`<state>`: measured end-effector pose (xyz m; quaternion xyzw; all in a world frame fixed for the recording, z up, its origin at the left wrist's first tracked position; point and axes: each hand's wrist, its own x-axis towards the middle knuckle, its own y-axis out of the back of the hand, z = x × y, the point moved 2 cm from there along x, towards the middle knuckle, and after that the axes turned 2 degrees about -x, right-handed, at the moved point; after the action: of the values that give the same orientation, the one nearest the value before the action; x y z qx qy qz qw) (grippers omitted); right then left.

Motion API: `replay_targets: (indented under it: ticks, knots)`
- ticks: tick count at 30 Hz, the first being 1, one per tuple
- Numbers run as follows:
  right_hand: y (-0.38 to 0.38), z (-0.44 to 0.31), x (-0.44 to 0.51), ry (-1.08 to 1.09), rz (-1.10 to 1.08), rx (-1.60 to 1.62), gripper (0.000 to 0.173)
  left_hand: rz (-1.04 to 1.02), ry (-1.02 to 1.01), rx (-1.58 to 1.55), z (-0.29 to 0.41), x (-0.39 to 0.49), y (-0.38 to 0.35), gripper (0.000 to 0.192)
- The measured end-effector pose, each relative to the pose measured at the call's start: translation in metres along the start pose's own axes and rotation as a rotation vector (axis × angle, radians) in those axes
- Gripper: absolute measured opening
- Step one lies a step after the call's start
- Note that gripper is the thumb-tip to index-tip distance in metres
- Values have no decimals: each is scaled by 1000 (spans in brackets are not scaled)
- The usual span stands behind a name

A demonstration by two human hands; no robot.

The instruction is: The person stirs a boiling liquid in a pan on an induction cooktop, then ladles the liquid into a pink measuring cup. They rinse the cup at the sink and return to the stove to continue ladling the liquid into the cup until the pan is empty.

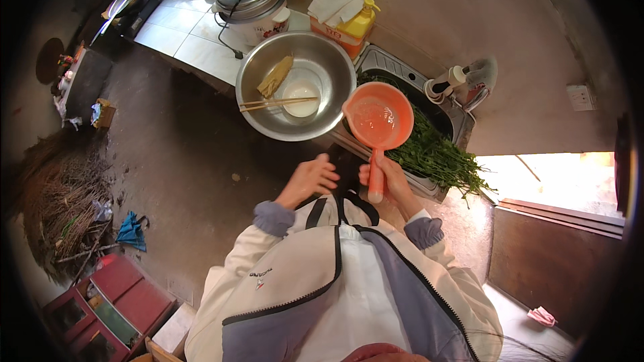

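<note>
My right hand grips the handle of an orange plastic water ladle, whose bowl holds some clear liquid. Bare and with its fingers apart, my left hand hovers just below the rim of a wide stainless-steel basin. Inside the basin lie a yellowish folded bundle and a pool of whitish liquid. A pair of wooden chopsticks crosses that pool. Leafy green vegetables fill the metal sink behind the ladle and hang over its right end.
A lidded electric cooker with a loose cord stands on the tiled counter. Beside it sit a yellow pump bottle and a white cloth. A tap is at the sink's back. Brushwood and a blue umbrella lie at left.
</note>
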<state>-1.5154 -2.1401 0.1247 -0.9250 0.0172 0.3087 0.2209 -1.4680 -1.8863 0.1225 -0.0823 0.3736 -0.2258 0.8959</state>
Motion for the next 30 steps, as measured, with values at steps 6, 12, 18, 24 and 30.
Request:
replay_targets:
  ticks: [6, 12, 18, 24, 30]
  knots:
    - [-73, -6, 38, -17, -12, 11, 42, 155, -79, -41, -5, -36, 102, 60]
    - [-99, -10, 52, -140, -66, -5, 40, 197, -84, -150, -15, -54, 143, 46]
    - [-102, -17, 109, -101, -90, -21, 44, 227, -98, -192, -8, -57, 161, 34]
    - [-97, -20, 111, -154, -84, -92, 38, 326, -80, -236, -16, -54, 174, 33]
    - [-69, -23, 119, -45, -54, -287, 41, 360, -66, -192, -4, -47, 164, 32]
